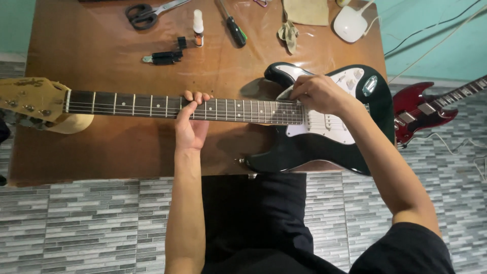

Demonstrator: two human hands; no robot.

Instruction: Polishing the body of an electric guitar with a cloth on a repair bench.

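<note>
Currently I see my left hand (192, 122) wrapped around the neck (152, 105) of the black electric guitar (314, 147) lying across the wooden table (101, 56); my right hand (319, 94), at three o'clock, seems to pinch the strings.

A small bottle (198, 28) stands near the far edge of the wooden table (91, 50), between the scissors (147, 14) and the screwdriver (232, 24). It has a white cap, and an orange label band wraps its lower body.
</note>
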